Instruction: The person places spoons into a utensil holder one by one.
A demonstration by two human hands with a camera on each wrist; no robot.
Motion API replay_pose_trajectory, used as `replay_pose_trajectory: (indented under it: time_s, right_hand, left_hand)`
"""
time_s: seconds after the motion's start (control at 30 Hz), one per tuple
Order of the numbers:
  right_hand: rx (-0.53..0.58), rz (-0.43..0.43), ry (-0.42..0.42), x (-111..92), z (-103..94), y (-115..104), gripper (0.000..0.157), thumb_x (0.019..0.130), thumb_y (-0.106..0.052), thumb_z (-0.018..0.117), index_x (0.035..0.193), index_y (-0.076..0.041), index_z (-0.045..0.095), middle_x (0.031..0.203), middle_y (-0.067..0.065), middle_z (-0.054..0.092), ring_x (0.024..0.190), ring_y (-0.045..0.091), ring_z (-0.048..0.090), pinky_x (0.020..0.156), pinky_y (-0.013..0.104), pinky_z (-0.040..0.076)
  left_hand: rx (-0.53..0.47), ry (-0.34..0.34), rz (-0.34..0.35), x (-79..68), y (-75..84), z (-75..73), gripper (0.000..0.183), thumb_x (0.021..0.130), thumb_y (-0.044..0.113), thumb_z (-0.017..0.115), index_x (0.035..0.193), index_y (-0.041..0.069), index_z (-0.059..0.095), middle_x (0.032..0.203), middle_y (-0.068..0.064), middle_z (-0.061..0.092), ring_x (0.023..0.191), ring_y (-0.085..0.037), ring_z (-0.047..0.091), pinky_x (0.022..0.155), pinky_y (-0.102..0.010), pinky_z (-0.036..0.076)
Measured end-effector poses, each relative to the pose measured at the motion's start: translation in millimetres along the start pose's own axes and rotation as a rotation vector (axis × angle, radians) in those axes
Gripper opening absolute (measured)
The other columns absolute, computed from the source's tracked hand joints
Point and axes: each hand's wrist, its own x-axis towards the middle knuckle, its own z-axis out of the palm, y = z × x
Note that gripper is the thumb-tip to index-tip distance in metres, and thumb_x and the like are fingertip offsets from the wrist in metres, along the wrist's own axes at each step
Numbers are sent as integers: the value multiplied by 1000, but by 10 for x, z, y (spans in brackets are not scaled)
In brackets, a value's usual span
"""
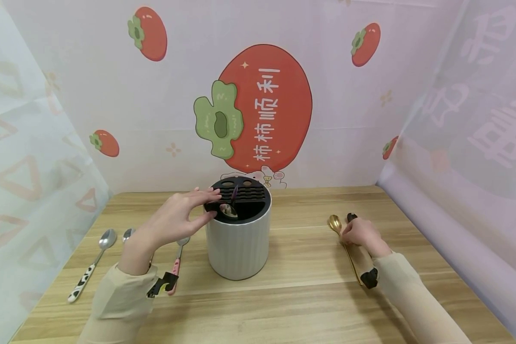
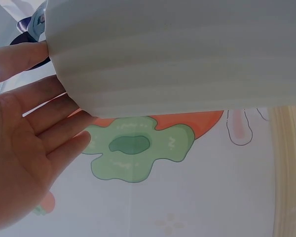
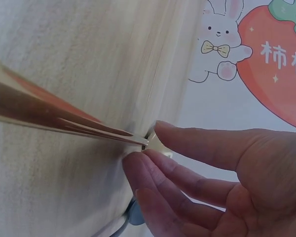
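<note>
**Left hand at the ribbed holder, right hand pinching a gold spoon**

Head view: left hand [image 1: 178, 213] fairly straight-fingered, thumb and fingers spread at the rim of the holder [image 1: 238, 251]. Left wrist view adds the palm side, fingertips against the pale wall. Right hand [image 1: 363, 233] pinches the gold spoon [image 1: 351, 262] near its neck; the right wrist view shows thumb and fingertips meeting there, plus a dark rounded piece [image 3: 136, 213] below the fingers. That view also gives the printed rabbit [image 3: 219, 42], mostly hidden behind the holder from above.

Holder: upright cylinder, whitish, vertically fluted. Black lid [image 1: 218, 192] with round holes, narrow slots and a wide opening; a shiny spoon bowl [image 1: 229, 210] shows at that opening. Gold spoon: polished, slim handle, oval bowl. At left, a silver spoon with a cow-spotted handle [image 1: 86, 281], another spoon [image 1: 128, 234] part-hidden by the left wrist, and a pink-handled spoon [image 1: 176, 267].

Table [image 1: 292, 310] wood-grained, its far edge against the persimmon-printed backdrop [image 1: 327, 105]. Broad stretch of bare wood between holder and gold spoon; pink-handled spoon sits closer on the other side.
</note>
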Motion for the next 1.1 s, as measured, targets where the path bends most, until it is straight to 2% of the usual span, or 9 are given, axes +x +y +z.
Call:
replay_pose_trajectory:
  time_s: [0.23, 0.57, 0.9, 1.1]
  right_hand:
    - [9, 17, -44, 3, 6, 1, 11, 77, -21, 73, 76, -10, 74, 63, -1, 64, 57, 10, 55, 53, 25, 40]
    - [41, 6, -47, 8, 5, 16, 12, 77, -17, 75, 76, -5, 74, 64, 1, 68, 60, 13, 60, 53, 24, 47]
    - [38, 15, -59, 25, 10, 22, 13, 77, -17, 74, 74, -5, 73, 63, 0, 67, 60, 13, 60, 53, 24, 48]
    - [69, 29, -67, 32, 13, 24, 14, 77, -16, 74, 73, -3, 72, 64, 1, 67, 59, 13, 60, 59, 29, 52]
  left_hand:
    - [3, -5, 1, 3, 4, -10, 38, 90, 22, 63, 125, 10, 62, 127, -4, 63, 124, -28, 54, 109, -44, 36]
    - [10, -11, 5, 9, 15, -27, 36, 89, 21, 63, 124, 10, 63, 126, -4, 63, 124, -29, 54, 109, -45, 36]
    - [8, -16, 13, 18, 16, -24, 34, 89, 20, 63, 122, 10, 64, 126, -4, 63, 123, -29, 54, 109, -44, 35]
    - [5, -17, 10, 16, 15, -28, 36, 89, 20, 63, 123, 9, 64, 126, -5, 63, 124, -31, 53, 109, -45, 35]
